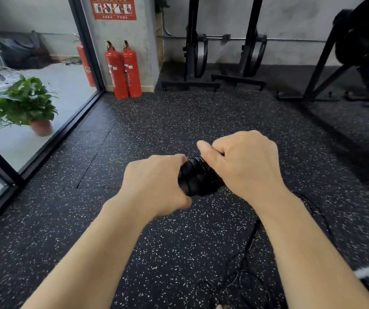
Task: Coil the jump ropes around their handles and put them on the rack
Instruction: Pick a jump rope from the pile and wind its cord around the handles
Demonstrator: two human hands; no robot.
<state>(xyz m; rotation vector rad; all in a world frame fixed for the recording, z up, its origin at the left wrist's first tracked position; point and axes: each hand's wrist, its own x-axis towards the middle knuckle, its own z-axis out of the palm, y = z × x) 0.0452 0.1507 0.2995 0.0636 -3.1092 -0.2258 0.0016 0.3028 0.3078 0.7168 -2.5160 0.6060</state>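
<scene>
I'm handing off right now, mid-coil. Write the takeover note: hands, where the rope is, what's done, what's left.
Left hand: grips the left end of the black handle bundle, held above the floor.
Right hand: fingers curled round the bundle's right end.
Rope: some turns are wound on the bundle. The loose rope trails under the right forearm down to the speckled floor and lies tangled there.
Done: coiling is under way.
Left: wind the remaining rope, then put it on the rack. I cannot tell which frame in this view is the rack.
</scene>
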